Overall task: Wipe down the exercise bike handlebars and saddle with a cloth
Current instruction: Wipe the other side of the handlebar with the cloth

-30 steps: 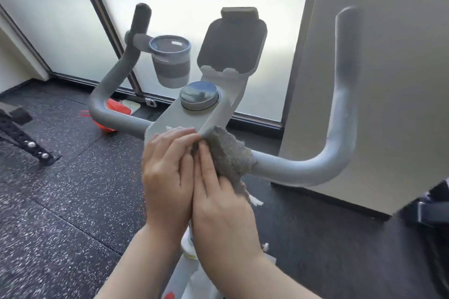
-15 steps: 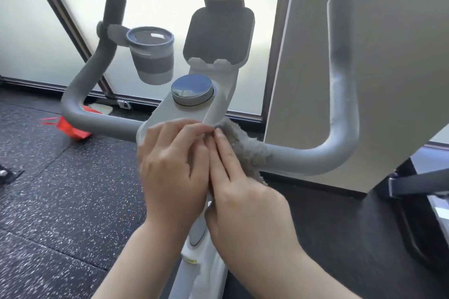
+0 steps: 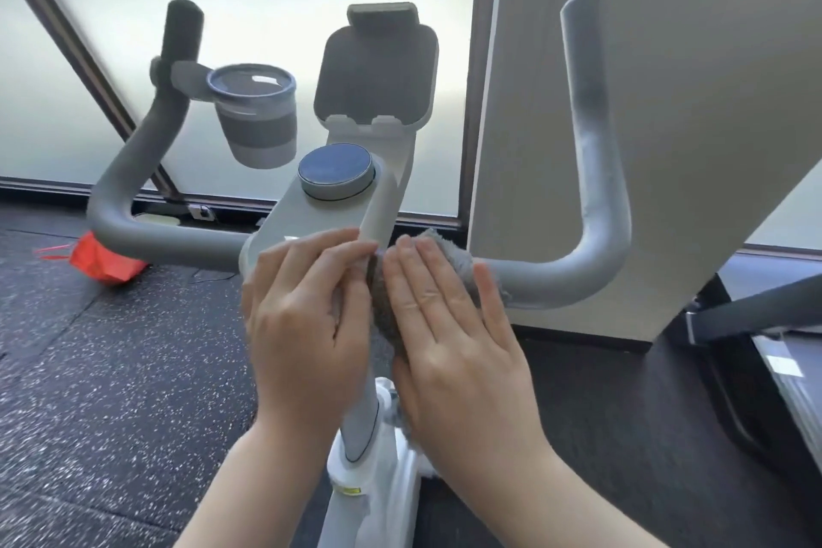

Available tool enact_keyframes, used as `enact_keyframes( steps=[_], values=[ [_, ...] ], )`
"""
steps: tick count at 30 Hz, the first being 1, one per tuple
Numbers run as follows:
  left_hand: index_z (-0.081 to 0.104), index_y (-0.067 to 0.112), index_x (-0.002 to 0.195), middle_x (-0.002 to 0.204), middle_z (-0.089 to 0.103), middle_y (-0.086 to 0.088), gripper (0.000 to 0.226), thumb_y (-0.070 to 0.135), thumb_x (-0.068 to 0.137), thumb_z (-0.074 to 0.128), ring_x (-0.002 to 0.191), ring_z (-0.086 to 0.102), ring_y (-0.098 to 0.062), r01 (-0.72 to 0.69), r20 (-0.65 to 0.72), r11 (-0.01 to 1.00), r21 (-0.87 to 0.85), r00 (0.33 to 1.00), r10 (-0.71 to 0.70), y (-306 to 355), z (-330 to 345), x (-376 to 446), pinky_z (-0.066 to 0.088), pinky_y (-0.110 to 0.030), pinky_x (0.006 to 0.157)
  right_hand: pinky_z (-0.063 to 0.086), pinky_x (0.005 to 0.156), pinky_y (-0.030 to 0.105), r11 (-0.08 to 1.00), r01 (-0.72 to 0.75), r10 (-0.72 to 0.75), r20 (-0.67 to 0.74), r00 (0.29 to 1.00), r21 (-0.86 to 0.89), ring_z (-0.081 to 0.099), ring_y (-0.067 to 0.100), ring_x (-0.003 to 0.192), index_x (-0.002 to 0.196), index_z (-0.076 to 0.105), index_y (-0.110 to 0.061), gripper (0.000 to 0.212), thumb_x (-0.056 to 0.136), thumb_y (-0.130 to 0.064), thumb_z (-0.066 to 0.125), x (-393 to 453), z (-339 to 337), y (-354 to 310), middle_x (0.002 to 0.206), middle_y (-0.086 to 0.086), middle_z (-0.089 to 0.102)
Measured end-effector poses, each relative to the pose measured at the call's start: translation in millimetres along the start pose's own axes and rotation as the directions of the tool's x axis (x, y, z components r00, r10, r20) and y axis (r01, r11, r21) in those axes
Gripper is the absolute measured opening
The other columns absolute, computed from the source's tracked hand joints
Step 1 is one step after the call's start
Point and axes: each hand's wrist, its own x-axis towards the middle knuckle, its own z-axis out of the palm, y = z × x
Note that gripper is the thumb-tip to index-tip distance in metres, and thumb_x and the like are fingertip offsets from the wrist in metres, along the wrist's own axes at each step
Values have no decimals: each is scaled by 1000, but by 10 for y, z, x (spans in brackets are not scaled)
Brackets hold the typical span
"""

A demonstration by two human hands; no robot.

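A grey fluffy cloth [image 3: 391,303] is held against the centre of the exercise bike handlebars [image 3: 574,276], just below the console, where the right bar meets the stem. The right hand [image 3: 449,338] is laid flat over it, fingers straight and pressed close together, so that most of the cloth is covered. The left hand [image 3: 307,320] is placed just beside it on the console's lower edge, its fingers gently bent and touching one another at the cloth's left border; whether cloth is pinched under them cannot be told. The saddle is not seen.

Above the hands a round dial [image 3: 336,171] is set in the console, and behind it a tilted phone holder [image 3: 376,71] is raised. A grey cup holder [image 3: 255,120] is clamped to the left bar. An orange object [image 3: 104,260] lies on the speckled dark floor [image 3: 111,369] behind the left bar. A pale wall panel [image 3: 667,102] stands close behind the right bar, and dark equipment [image 3: 765,347] is seen at the right edge.

Compared with half a second ago, the right hand's fingers are now flattened over the cloth rather than pointed into it, and less cloth is left showing.
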Motion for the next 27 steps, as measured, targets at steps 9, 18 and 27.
enact_keyframes(
  steps=[9,18,27],
  values=[
    [72,15,107,116,67,8,27,15,90,51,113,54,-16,-52,52,996,-68,997,56,-85,-94,-17,41,-41,101,24,114,37,972,-130,134,-7,991,196,52,20,125,120,53,-11,35,88,-26,58,239,-48,-8,129,3,59],
    [71,15,106,113,68,7,29,11,87,50,111,55,-17,-42,4,997,-68,999,43,-96,-48,-18,43,-44,99,40,82,30,978,-157,172,-98,980,138,63,24,83,93,66,-12,20,89,-30,57,446,-9,-89,88,3,68],
    [73,13,105,111,69,6,30,3,84,54,110,58,-19,-4,-11,996,-90,1000,4,-96,-21,-9,42,-43,100,38,105,42,988,-150,147,-79,986,-27,58,28,116,124,61,-3,40,89,-16,46,325,108,-292,123,12,64]
  ],
)
